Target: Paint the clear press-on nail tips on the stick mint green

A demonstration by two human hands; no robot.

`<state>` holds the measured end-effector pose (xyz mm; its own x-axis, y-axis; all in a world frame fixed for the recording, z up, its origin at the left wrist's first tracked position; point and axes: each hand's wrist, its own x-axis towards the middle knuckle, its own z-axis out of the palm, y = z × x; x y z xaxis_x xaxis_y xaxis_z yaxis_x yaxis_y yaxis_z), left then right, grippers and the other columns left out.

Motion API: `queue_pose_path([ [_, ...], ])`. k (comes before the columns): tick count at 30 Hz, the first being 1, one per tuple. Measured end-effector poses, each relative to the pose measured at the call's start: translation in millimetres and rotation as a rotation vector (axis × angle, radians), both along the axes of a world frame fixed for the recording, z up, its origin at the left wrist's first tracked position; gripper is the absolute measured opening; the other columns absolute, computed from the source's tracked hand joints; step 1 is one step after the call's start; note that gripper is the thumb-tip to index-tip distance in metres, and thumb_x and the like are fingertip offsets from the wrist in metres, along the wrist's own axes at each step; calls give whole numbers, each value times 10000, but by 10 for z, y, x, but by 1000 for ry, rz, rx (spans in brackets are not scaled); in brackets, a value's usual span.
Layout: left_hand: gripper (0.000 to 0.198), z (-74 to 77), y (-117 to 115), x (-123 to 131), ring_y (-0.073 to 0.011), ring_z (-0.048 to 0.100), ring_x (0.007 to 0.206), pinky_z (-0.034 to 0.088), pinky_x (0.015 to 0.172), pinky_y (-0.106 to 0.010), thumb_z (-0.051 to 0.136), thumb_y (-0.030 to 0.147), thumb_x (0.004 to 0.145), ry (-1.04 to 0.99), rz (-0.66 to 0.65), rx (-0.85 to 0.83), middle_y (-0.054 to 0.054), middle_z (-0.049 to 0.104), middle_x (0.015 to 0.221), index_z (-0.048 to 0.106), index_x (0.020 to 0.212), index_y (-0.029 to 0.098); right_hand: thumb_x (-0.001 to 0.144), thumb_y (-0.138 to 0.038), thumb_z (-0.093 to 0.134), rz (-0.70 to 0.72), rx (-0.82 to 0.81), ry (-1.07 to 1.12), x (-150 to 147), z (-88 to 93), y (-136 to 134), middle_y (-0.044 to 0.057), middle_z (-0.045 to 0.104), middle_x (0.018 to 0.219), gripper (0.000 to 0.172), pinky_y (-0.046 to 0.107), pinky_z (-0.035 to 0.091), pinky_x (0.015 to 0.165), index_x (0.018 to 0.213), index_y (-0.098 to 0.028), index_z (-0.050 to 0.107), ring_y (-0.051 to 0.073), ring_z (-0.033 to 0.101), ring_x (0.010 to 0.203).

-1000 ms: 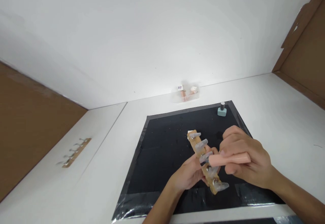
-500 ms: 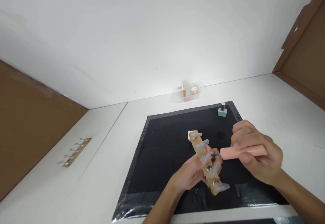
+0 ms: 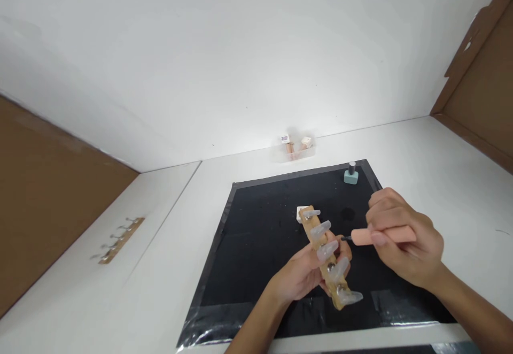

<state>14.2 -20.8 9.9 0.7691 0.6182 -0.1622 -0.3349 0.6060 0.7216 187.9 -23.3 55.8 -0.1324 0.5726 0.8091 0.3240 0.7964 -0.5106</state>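
Observation:
My left hand [image 3: 298, 274] is closed around a wooden nail-tip stand [image 3: 310, 232], held tilted over the black mat. Several clear false nail tips stick out along it, among them a middle nail tip [image 3: 327, 251] close to my fingers. Between the fingers and thumb of my right hand [image 3: 404, 233] is a nail polish brush [image 3: 363, 237] with a peach-coloured handle. Its dark bristle end points left, just right of the middle nail tip and near my left fingertips. A white square block [image 3: 300, 214] shows partly behind the stand's upper end.
A teal polish bottle [image 3: 351, 176] stands at the back right of the black mat [image 3: 256, 225]. Behind the mat, a clear tray [image 3: 301, 153] holds peach bottles. Another wooden stand [image 3: 122, 240] lies on the white table at left. Brown panels [image 3: 481, 86] flank both sides.
My right hand has drawn the brush slightly up and right, away from the middle nail tip. My left hand and the stand are almost still.

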Motion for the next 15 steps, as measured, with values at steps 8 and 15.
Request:
queue_pose_path([
  [8,497,-35,3,4,-32,326,487,189,458,-194,721,552,633,154,-75,17,68,388,625,399,719,183,904,-324,556,233,-252,173,-34,-77,-51,7,568,668,117,280,451,527,850,-225,585,154,517,625],
  [15,503,-4,8,7,-57,353,543,206,492,-217,652,620,674,114,-132,104,37,421,671,421,707,174,914,-209,520,62,-291,210,-12,-94,-35,-15,510,636,195,275,412,535,719,-219,529,137,477,601],
])
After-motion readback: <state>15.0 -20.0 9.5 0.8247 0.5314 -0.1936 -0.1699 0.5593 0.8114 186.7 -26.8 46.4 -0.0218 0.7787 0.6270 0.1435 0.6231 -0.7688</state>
